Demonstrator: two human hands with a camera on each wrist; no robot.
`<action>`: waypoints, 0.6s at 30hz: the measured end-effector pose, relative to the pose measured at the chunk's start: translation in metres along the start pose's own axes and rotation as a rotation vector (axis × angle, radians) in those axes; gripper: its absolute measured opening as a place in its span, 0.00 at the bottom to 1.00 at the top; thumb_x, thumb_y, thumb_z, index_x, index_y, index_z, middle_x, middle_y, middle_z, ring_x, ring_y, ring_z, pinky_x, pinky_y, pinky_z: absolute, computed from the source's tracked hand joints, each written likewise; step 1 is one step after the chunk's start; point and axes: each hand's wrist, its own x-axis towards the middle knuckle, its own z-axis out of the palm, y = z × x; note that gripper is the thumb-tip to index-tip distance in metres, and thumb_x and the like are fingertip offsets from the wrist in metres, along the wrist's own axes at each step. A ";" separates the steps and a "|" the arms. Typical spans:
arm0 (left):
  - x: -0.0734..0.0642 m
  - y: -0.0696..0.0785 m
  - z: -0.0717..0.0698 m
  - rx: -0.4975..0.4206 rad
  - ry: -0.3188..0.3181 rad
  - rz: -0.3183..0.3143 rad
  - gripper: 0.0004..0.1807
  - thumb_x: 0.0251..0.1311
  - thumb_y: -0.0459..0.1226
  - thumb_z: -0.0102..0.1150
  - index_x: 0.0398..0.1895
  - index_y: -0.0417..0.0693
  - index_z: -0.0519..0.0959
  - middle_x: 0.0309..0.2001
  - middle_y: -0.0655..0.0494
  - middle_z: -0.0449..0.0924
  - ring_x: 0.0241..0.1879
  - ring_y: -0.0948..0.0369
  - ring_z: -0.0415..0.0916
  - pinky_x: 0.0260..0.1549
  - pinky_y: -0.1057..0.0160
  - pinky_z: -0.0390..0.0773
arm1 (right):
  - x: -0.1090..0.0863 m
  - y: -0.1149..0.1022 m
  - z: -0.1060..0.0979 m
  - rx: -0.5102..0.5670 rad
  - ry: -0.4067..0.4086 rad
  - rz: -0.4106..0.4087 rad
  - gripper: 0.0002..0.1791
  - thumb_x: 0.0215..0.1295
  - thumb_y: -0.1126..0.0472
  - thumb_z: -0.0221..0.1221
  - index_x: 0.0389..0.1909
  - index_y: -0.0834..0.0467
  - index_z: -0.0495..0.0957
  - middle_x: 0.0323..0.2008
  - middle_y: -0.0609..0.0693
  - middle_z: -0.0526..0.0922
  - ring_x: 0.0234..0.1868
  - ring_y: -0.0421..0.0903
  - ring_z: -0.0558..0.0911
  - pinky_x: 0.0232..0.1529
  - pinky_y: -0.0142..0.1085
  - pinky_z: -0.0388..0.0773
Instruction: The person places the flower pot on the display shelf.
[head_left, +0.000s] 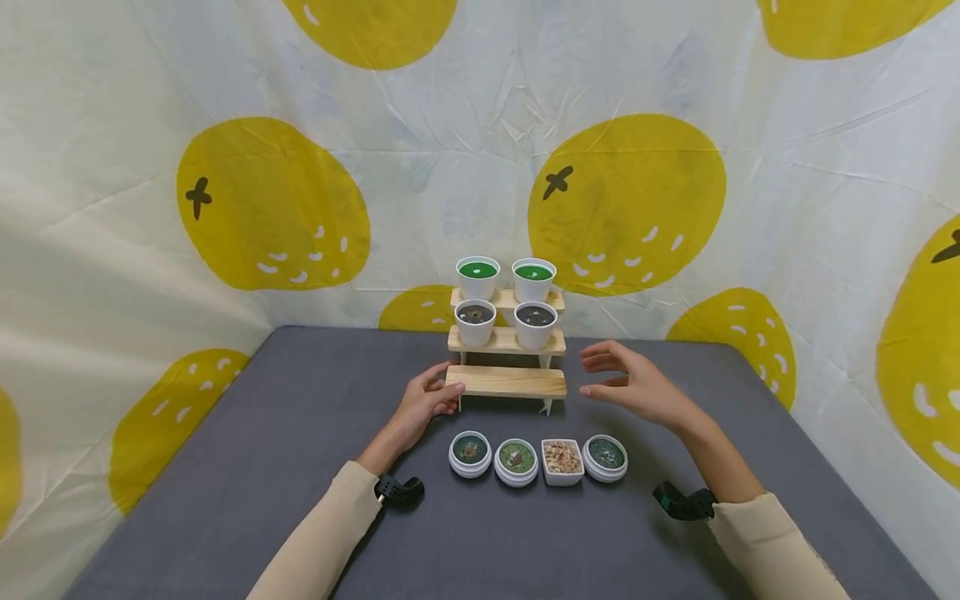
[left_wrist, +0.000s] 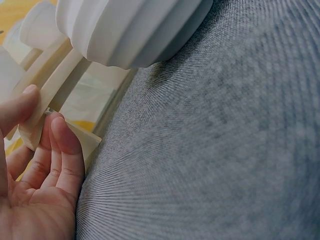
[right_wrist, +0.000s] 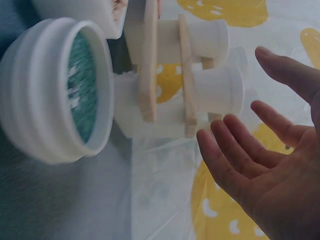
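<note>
A small three-tier wooden stand (head_left: 506, 382) stands near the back of the table. My left hand (head_left: 422, 402) pinches the left end of its lowest board, thumb on top and fingers underneath, as the left wrist view shows up close. My right hand (head_left: 633, 385) hovers off the stand's right side, thumb and fingers spread with nothing between them. On the middle tier sit two white cups with dark contents, a left cup (head_left: 475, 333) and a right cup (head_left: 534, 336). Two white cups with green contents, one left (head_left: 477, 287) and one right (head_left: 532, 289), occupy the top tier.
In front of the stand is a row of small white dishes: a ribbed bowl (head_left: 470, 471), a bowl with green filling (head_left: 516, 477), a square dish of tan bits (head_left: 562, 477) and another ribbed bowl (head_left: 604, 474). Grey cloth (head_left: 525, 550) covers the table; a patterned curtain (head_left: 450, 183) hangs behind.
</note>
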 end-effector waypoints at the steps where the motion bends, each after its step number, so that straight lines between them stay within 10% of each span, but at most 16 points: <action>1: 0.000 0.001 0.000 0.000 0.001 0.002 0.37 0.67 0.39 0.68 0.77 0.48 0.65 0.36 0.55 0.82 0.30 0.63 0.79 0.32 0.68 0.83 | -0.001 0.002 0.001 0.001 -0.002 -0.007 0.30 0.68 0.57 0.69 0.67 0.60 0.71 0.62 0.63 0.78 0.65 0.65 0.77 0.63 0.62 0.76; 18: -0.001 0.002 -0.002 -0.005 0.006 0.002 0.37 0.67 0.38 0.68 0.78 0.47 0.65 0.36 0.56 0.82 0.31 0.63 0.79 0.32 0.68 0.83 | -0.008 0.027 0.001 0.067 -0.344 0.002 0.24 0.70 0.58 0.67 0.63 0.59 0.74 0.60 0.68 0.79 0.62 0.69 0.78 0.59 0.54 0.79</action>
